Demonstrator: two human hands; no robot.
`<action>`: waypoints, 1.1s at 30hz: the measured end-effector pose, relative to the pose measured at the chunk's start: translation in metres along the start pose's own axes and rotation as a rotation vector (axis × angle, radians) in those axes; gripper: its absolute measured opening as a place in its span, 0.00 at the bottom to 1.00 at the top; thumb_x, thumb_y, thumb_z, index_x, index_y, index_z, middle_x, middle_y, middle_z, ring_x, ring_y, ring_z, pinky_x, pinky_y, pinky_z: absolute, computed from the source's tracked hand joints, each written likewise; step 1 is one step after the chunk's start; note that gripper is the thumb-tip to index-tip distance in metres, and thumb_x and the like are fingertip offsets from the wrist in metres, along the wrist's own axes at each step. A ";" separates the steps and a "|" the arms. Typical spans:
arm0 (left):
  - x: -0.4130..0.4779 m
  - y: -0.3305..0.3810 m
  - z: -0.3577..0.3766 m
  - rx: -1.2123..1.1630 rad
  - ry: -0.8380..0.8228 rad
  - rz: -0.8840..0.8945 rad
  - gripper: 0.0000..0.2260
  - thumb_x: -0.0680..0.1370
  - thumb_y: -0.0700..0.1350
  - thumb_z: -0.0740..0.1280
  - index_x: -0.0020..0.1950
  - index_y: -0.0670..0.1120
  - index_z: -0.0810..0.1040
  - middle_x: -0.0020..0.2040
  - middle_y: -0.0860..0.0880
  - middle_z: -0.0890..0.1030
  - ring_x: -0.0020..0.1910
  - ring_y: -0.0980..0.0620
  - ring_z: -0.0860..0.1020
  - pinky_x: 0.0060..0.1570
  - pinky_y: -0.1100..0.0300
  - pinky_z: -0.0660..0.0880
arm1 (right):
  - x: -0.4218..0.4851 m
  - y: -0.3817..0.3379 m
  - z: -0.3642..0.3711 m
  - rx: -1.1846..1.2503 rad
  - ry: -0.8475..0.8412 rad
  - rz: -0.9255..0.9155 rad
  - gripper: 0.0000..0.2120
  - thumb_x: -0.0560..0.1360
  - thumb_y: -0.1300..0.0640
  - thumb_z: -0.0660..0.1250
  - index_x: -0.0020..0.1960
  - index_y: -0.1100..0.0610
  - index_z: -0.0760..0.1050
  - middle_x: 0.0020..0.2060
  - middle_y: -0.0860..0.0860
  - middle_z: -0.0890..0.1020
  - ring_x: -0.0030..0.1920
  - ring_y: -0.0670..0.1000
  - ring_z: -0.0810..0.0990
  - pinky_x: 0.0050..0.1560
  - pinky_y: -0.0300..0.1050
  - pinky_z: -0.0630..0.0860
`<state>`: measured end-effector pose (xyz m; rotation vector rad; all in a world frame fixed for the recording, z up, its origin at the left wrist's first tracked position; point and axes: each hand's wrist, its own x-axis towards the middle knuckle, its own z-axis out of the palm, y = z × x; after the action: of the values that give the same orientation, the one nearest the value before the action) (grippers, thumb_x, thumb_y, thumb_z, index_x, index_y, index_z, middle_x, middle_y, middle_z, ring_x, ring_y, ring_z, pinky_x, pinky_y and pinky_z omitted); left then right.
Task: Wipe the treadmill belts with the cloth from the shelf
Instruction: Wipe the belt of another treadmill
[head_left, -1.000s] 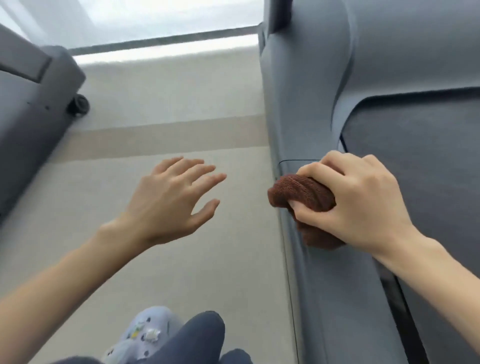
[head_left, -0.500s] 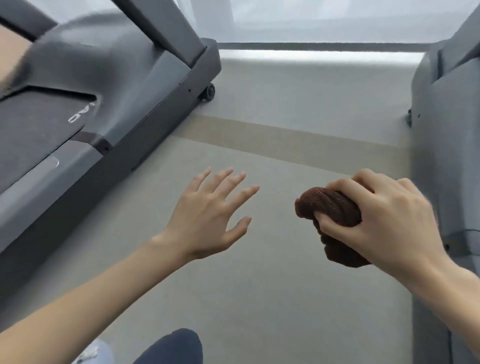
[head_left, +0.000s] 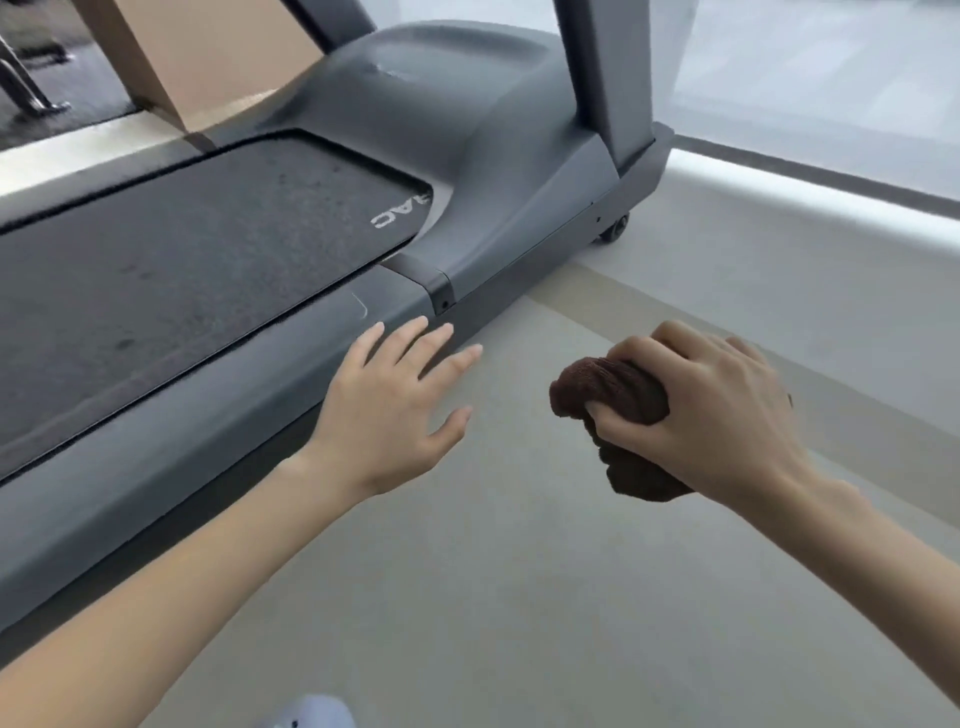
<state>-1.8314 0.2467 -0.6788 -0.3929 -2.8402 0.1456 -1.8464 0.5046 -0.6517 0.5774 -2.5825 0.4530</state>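
Brown cloth (head_left: 618, 410) is bunched tight in my right hand (head_left: 717, 415), over the floor (head_left: 519, 597) right of the treadmill belt (head_left: 171, 260). Left hand (head_left: 389, 410) is spread wide, empty, at the side rail (head_left: 208, 410). Next I'd carry the cloth left onto the belt, flatten it, wipe long strokes.

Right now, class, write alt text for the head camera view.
A right hand grips a bunched brown cloth above the pale floor, while the open left hand reaches toward the side rail of a grey treadmill whose dark belt lies on the left.
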 end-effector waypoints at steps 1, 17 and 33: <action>-0.001 -0.015 0.001 -0.001 -0.002 -0.018 0.24 0.76 0.57 0.54 0.68 0.50 0.74 0.66 0.44 0.75 0.67 0.43 0.71 0.66 0.42 0.65 | 0.011 -0.007 0.003 -0.005 -0.012 -0.020 0.17 0.66 0.38 0.59 0.44 0.49 0.78 0.35 0.47 0.76 0.33 0.49 0.66 0.42 0.44 0.65; -0.030 -0.198 0.030 -0.093 -0.106 -0.235 0.26 0.76 0.59 0.52 0.67 0.50 0.75 0.66 0.44 0.76 0.67 0.41 0.71 0.65 0.41 0.66 | 0.156 -0.137 0.086 -0.101 -0.166 -0.226 0.19 0.66 0.36 0.58 0.43 0.50 0.77 0.34 0.48 0.74 0.34 0.54 0.74 0.39 0.45 0.68; -0.091 -0.266 0.061 -0.089 -0.145 -0.556 0.26 0.76 0.59 0.52 0.68 0.50 0.74 0.67 0.45 0.74 0.69 0.42 0.69 0.66 0.42 0.65 | 0.234 -0.230 0.218 0.061 -0.280 -0.523 0.21 0.67 0.36 0.58 0.46 0.51 0.77 0.37 0.49 0.74 0.40 0.56 0.77 0.43 0.46 0.66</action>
<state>-1.8306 -0.0370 -0.7241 0.4115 -2.9787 -0.0671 -2.0065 0.1448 -0.6712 1.3740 -2.5316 0.2860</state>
